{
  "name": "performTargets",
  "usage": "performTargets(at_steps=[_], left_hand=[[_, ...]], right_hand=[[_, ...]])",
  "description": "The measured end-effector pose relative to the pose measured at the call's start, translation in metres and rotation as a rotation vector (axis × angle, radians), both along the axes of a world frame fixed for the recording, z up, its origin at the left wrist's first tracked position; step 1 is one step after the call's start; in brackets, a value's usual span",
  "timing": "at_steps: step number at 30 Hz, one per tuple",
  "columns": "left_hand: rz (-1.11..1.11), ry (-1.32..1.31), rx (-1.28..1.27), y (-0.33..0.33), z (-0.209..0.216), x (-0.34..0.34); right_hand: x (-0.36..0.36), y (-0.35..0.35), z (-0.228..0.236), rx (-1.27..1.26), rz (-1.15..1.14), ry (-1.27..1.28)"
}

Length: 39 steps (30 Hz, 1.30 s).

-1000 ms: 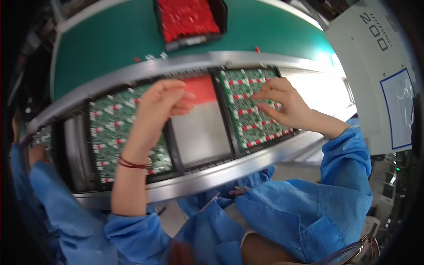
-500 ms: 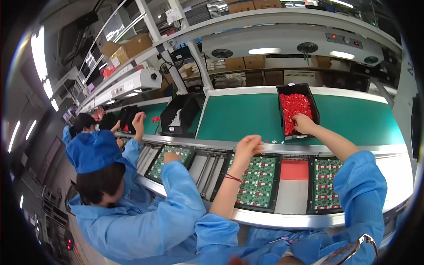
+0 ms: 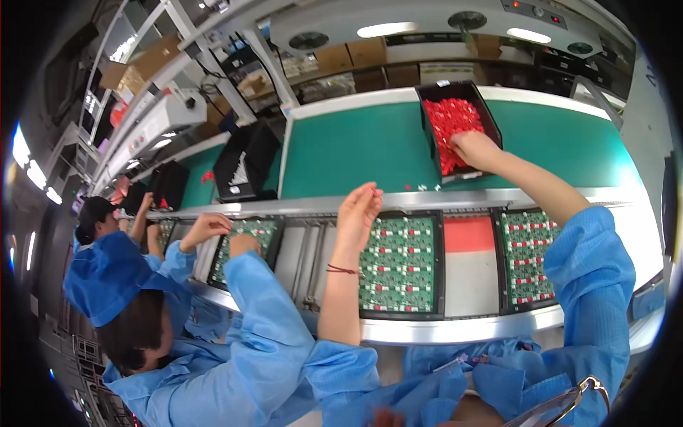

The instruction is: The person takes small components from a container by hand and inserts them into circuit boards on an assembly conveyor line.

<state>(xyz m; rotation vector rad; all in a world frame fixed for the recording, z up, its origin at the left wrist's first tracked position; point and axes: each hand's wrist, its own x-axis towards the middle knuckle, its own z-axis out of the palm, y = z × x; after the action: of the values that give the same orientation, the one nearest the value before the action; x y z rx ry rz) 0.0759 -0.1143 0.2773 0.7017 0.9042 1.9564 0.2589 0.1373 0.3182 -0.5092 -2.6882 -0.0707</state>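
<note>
My right hand (image 3: 477, 150) has its fingertips among the red parts (image 3: 451, 116) in the black bin (image 3: 488, 119); I cannot tell what it grips. My left hand (image 3: 358, 215) is raised near a green board (image 3: 398, 260), fingertips close together, their contents unclear. The bin's white label (image 3: 443, 83) is too small to read.

the bin (image 3: 485, 117) looks like matt black plastic, the red parts (image 3: 448, 122) in it glossy plastic. the green tabletop (image 3: 356, 146) is smooth; the front rail (image 3: 477, 329) is bright, smooth metal, the right sleeve (image 3: 594, 274) matt cloth.
</note>
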Motion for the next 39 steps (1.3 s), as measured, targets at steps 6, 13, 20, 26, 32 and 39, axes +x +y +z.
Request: performTargets(at_steps=[6, 13, 20, 26, 32, 39], left_hand=[[0.257, 0.026, 0.007, 0.014, -0.033, -0.077], [0.531, 0.504, -0.213, 0.03, -0.072, -0.121], [0.487, 1.233, -0.467, 0.06, -0.113, -0.138], [0.359, 1.287, -0.555, 0.076, -0.142, -0.15], [0.217, 1.349, -0.509, 0.082, -0.159, -0.155], [0.233, 1.421, -0.473, 0.069, -0.171, -0.158]], right_hand=[[-0.053, -0.002, -0.001, 0.09, 0.132, 0.114], [-0.101, -0.049, -0.059, -0.571, 0.315, 0.056], [-0.119, -0.025, -0.117, -0.691, 0.312, -0.222], [-0.129, -0.012, -0.14, -0.714, 0.323, -0.189], [-0.124, 0.003, -0.172, -0.55, 0.311, -0.246], [-0.123, -0.018, -0.166, -0.585, 0.288, -0.138]])
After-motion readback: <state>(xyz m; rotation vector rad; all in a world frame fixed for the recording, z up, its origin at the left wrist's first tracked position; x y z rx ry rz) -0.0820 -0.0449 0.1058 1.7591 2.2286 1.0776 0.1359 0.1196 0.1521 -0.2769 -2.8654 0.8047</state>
